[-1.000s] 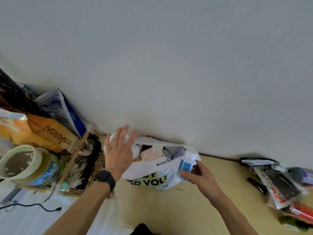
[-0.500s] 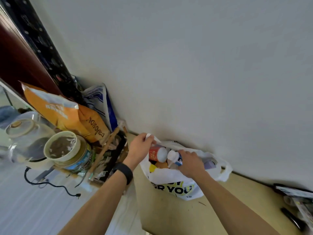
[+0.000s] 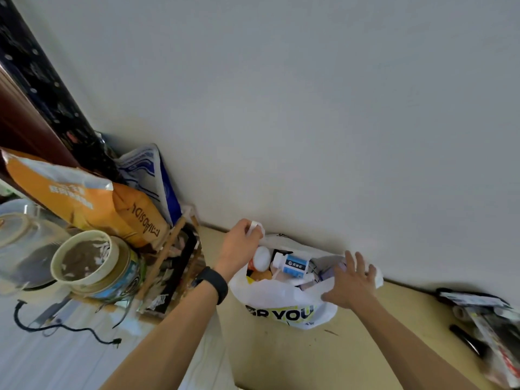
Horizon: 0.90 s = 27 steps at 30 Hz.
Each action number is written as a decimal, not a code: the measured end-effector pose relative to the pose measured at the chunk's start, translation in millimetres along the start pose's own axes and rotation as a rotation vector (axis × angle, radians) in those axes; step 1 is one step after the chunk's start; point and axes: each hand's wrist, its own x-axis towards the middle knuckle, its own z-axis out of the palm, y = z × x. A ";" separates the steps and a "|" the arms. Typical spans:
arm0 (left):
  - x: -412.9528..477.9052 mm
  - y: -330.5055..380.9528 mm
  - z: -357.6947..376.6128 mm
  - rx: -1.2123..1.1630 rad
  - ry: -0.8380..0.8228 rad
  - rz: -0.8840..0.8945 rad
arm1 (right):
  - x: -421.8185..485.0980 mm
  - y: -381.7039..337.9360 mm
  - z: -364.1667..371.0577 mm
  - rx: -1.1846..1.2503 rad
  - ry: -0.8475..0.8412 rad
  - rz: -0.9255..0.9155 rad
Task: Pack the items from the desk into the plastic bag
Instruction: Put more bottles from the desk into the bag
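While your left hand (image 3: 241,243) is pinching the handle (image 3: 257,227) at the bag's (image 3: 281,298) ten o'clock, your right hand (image 3: 350,282) is spreading empty at three o'clock. You are handling thin, slippery, floppy plastic on the surface (image 3: 323,358); the white bottle (image 3: 291,264) is lying inside, so take both handles.
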 end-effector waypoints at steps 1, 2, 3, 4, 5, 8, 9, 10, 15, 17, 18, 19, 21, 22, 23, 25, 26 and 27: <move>0.2 0.0 0.9 0.021 0.010 -0.004 | -2.9 4.5 -1.4 0.023 0.040 0.014; 0.5 -0.7 1.8 0.057 0.015 -0.009 | -7.3 8.4 -2.5 0.056 0.092 0.021; 1.0 -1.8 3.1 0.109 0.022 -0.013 | -12.9 11.8 -3.0 0.094 0.159 0.022; -0.1 -2.8 5.2 0.177 0.042 -0.017 | -20.5 15.0 -3.2 0.140 0.234 0.017; -2.9 -3.7 8.4 0.262 0.082 -0.016 | -29.0 17.7 -1.7 0.205 0.307 0.010; -24.6 2.0 26.2 0.516 0.244 0.172 | -60.4 26.9 8.8 0.438 0.493 0.016; -32.0 4.4 36.6 0.570 0.237 0.270 | -71.4 32.5 15.6 0.500 0.549 0.028; -39.4 7.1 49.2 0.608 0.197 0.353 | -82.4 39.0 23.6 0.555 0.595 0.041; -74.4 30.4 139.7 0.767 -0.088 0.667 | -142.9 79.9 64.2 0.747 0.634 0.198; -95.7 45.3 182.7 0.759 -0.206 0.764 | -163.9 103.9 84.6 0.811 0.629 0.291; -107.2 52.1 205.2 0.760 -0.265 0.803 | -173.7 118.1 96.3 0.833 0.623 0.333; -118.5 57.8 227.1 0.766 -0.328 0.840 | -182.6 132.4 107.7 0.858 0.602 0.374; -140.3 66.4 271.5 0.778 -0.458 0.904 | -199.1 165.6 126.5 0.921 0.517 0.456; -151.5 70.0 293.5 0.798 -0.521 0.920 | -206.9 183.8 135.5 0.944 0.472 0.484; -162.5 74.5 314.2 0.824 -0.577 0.923 | -214.0 202.4 143.3 0.959 0.425 0.505; -181.3 82.6 354.8 0.860 -0.677 0.908 | -223.4 240.4 156.5 0.980 0.351 0.557; -189.8 87.1 374.0 0.873 -0.730 0.898 | -225.0 260.0 164.4 0.988 0.326 0.588; -197.3 90.7 392.9 0.882 -0.777 0.881 | -224.6 279.6 174.0 0.997 0.302 0.622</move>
